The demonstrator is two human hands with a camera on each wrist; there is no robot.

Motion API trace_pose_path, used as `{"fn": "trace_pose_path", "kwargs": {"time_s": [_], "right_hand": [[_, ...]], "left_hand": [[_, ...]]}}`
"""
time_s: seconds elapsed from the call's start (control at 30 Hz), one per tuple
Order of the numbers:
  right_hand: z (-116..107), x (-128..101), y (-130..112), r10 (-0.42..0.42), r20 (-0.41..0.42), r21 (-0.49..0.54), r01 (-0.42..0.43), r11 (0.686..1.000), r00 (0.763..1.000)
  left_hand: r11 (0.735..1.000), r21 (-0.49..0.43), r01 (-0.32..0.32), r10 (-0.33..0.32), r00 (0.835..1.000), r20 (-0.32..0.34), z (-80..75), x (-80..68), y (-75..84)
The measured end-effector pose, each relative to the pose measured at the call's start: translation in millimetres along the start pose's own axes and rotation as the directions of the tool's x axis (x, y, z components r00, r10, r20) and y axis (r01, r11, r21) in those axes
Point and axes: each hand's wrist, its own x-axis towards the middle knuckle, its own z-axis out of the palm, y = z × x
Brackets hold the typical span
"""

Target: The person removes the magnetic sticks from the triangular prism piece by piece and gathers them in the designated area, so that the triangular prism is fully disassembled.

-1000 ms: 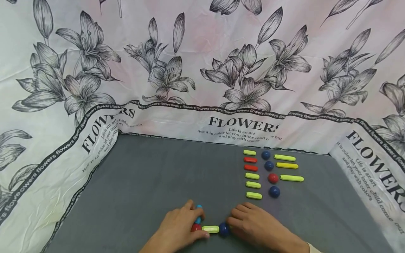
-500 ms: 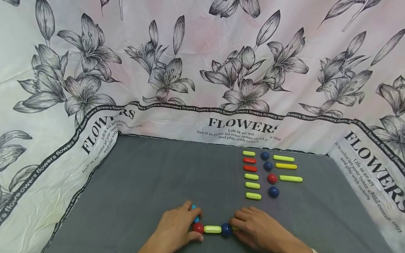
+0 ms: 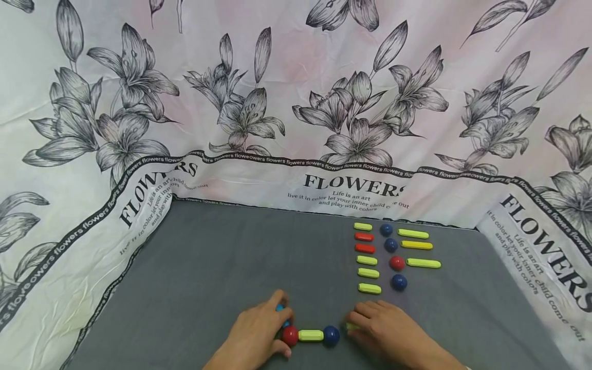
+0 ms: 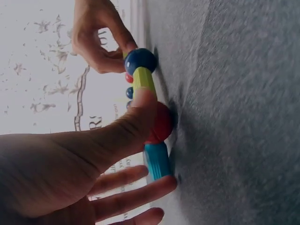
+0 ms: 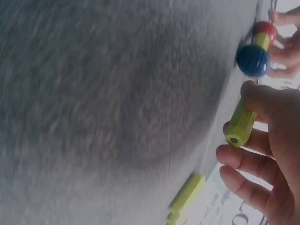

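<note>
While a small chain of toy pieces lies at the near edge of the grey counter [image 3: 222, 257], a person's left hand [image 3: 259, 336] steadies its left end, the thumb pressing on the red ball [image 3: 290, 335] and the fingers [image 4: 136, 197] lying nearly straight beside the blue rod [image 4: 157, 161] that stands off from that ball. From the red ball a yellow-green rod [image 3: 310, 335] runs right to a dark blue ball [image 3: 331, 335]. Just right of that ball, apart from it, the right hand [image 3: 388, 331] pinches a second yellow-green rod [image 5: 241, 124] between thumb and curled fingers. Farther back on the counter, spare rods [image 3: 368, 273] and spare balls [image 3: 399, 281] lie in neat columns, before a flower-printed cloth [image 3: 296, 103] hung as a backdrop.
</note>
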Motion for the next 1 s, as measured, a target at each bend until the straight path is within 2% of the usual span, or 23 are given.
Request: {"fn": "trace_pose_path", "kwargs": {"time_s": [0.1, 0.2, 0.3, 0.43, 0.6, 0.8, 1.0], "right_hand": [[-4, -2, 5, 0.085, 0.002, 0.003, -0.085, 0.996, 0.996], [-6, -4, 10, 0.145, -0.017, -0.053, -0.145, 0.988, 0.989], [-7, -6, 15, 0.184, -0.032, -0.090, -0.186, 0.978, 0.982], [-7, -8, 20, 0.226, -0.022, -0.072, -0.227, 0.971, 0.974], [-5, -10, 22, 0.291, -0.006, -0.081, -0.291, 0.953, 0.957], [-1, -10, 27, 0.322, -0.006, -0.110, -0.320, 0.941, 0.947], [-1, -10, 30, 0.305, -0.011, -0.113, -0.304, 0.946, 0.952]], "left_hand": [[1.000, 0.018, -0.023, 0.022, 0.998, 0.051, -1.5, 1.5, -0.9], [0.999, 0.037, -0.037, 0.034, 0.995, 0.092, -2.8, 3.6, -1.0], [0.998, 0.052, -0.047, 0.043, 0.995, 0.086, -2.4, 3.5, -0.2], [0.996, 0.077, -0.051, 0.047, 0.997, 0.059, -0.9, 1.8, 0.6], [0.995, 0.084, -0.046, 0.042, 0.997, 0.058, -0.4, 2.4, -0.1], [0.992, 0.114, -0.054, 0.049, 0.998, 0.048, -0.1, 3.4, 0.1], [0.989, 0.137, -0.062, 0.055, 0.997, 0.057, -0.2, 5.8, 2.2]]}}
